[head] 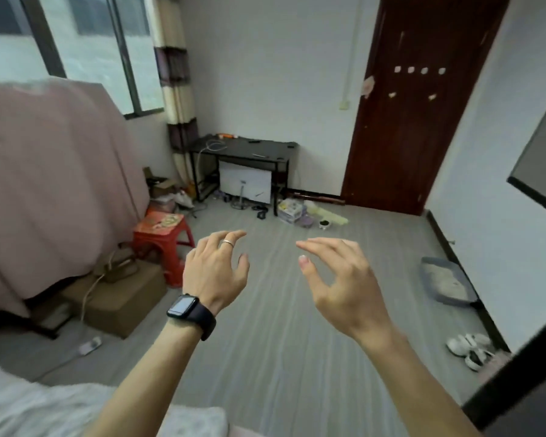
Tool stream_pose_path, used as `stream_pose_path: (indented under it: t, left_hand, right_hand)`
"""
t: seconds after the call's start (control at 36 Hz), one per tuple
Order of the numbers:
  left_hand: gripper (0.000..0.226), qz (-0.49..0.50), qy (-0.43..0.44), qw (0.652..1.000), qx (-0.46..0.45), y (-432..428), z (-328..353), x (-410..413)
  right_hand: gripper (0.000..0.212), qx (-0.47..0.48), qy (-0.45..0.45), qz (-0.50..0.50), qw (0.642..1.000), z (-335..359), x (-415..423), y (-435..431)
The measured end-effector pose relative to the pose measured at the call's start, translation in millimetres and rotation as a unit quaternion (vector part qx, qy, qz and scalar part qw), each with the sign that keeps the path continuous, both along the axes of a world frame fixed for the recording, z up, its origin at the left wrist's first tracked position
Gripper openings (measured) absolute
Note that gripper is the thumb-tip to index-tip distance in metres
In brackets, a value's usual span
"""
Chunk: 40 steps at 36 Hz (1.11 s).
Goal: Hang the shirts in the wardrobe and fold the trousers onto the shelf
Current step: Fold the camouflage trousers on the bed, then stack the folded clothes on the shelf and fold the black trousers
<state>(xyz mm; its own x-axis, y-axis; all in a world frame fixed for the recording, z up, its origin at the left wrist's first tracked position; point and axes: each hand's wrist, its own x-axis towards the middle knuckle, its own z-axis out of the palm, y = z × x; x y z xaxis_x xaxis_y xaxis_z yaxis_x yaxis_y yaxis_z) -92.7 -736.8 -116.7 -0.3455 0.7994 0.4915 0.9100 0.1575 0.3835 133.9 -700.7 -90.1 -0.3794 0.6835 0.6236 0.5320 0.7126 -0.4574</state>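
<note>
Left hand [215, 272] and right hand [344, 279] raised near centre, fingers loosely spread, holding nothing, likely poised to reach. Shirts, trousers not visible. Pink-draped unit [51, 184] at nine o'clock, possibly the wardrobe.

You have two hands in view, one left hand [215, 269] and one right hand [344, 285], plus one watch [183, 305] and one ring [227, 243]. Floor: one red stool [163, 231], one black desk [246, 149], one grey tray [448, 285], two white shoes [467, 342]. Back wall: one dark door [423, 105].
</note>
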Motion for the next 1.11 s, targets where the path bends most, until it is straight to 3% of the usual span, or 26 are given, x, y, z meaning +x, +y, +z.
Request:
stream_pose_path:
  t: [0.25, 0.42, 0.56, 0.78, 1.11]
  left_hand:
    - [0.043, 0.164, -0.005, 0.986, -0.041, -15, -26, -154]
    - [0.046, 0.264, -0.041, 0.958, -0.104, -34, -63, -209]
    - [0.045, 0.362, -0.069, 0.917, -0.15, -46, -87, -243]
    - [0.043, 0.527, -0.105, 0.831, -0.145, -25, -102, -293]
    - [0.044, 0.655, -0.131, 0.732, -0.135, 8, -74, -338]
  right_hand:
    - [0.028, -0.079, -0.06, 0.082, 0.992, -29, -144, 76]
    - [0.03, -0.097, -0.117, 0.159, 0.976, -58, -221, 123]
    - [0.029, -0.115, -0.154, 0.257, 0.947, -83, -301, 165]
    - [0.038, -0.083, -0.222, 0.418, 0.877, -95, -443, 241]
    - [0.041, -0.019, -0.24, 0.563, 0.791, -75, -590, 260]
